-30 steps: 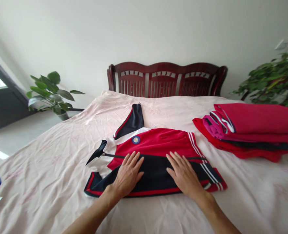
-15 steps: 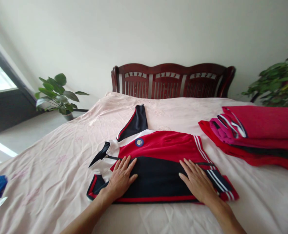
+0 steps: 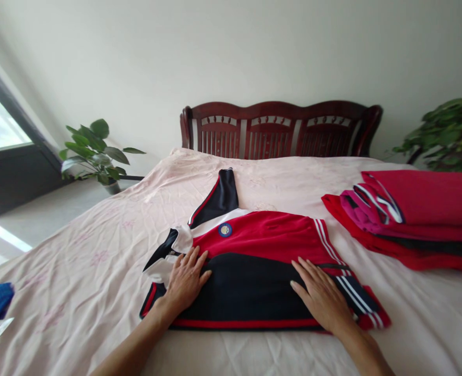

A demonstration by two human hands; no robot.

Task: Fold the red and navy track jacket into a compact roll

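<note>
Jacket [image 3: 254, 250] red, navy, white, folded flat on bed [image 3: 97, 271]; left hand [image 3: 184, 282], right hand [image 3: 322, 297] pressing it, grip flat, fingers spread.

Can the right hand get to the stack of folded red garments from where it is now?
Probably yes. The right hand lies flat on the red and navy jacket; only bare pink bedsheet separates it from the stack of folded red garments.

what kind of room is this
Most likely a bedroom in a home. A bed covered with a pale pink sheet fills the view, a carved dark wooden headboard stands against the wall, and a stack of folded clothes lies on the bed beside the jacket under both hands.
</note>
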